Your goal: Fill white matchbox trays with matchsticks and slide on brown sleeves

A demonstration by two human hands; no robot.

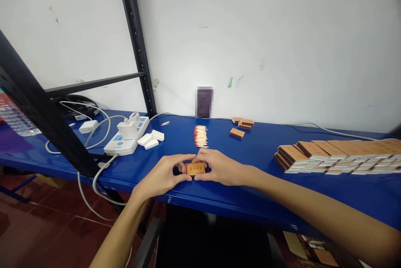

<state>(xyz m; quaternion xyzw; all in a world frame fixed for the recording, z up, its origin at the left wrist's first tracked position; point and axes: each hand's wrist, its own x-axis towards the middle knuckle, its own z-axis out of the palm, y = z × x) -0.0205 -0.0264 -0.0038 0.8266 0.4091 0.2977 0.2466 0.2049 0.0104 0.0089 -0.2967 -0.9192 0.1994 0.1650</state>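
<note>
Both hands meet near the front edge of the blue table (pixel 257 159). My left hand (pixel 163 174) and my right hand (pixel 219 167) pinch a small orange matchbox (pixel 195 169) between their fingertips, one hand at each end. Red match heads show at the box's left end. Just behind the hands lies a loose bundle of red-tipped matches (pixel 201 136). A few separate matchboxes (pixel 242 127) lie farther back toward the wall.
A large stack of matchboxes (pixel 338 157) fills the table's right side. At the left sit a white power strip (pixel 125 136) with chargers and cables, small white boxes (pixel 151 139), and a black shelf frame (pixel 138 46). A dark blurred object (pixel 204 102) leans on the wall.
</note>
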